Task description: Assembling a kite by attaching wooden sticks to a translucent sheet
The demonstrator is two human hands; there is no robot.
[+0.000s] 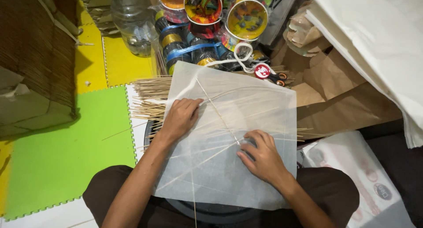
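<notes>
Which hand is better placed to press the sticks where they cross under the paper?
Right, probably. The right hand lies flat on the white paper with its fingertips beside the point where the thin sticks cross. The left hand rests farther up, near the paper's left edge.

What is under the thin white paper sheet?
Through the thin white paper sheet show thin bamboo sticks, crossed and bowed. A dark round surface pokes out below. Its middle is covered.

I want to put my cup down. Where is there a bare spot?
The green mat, between the woven box and the left hand, is bare. Crowded: the sticks, colourful spools and brown paper around the white sheet under the right hand.
</notes>
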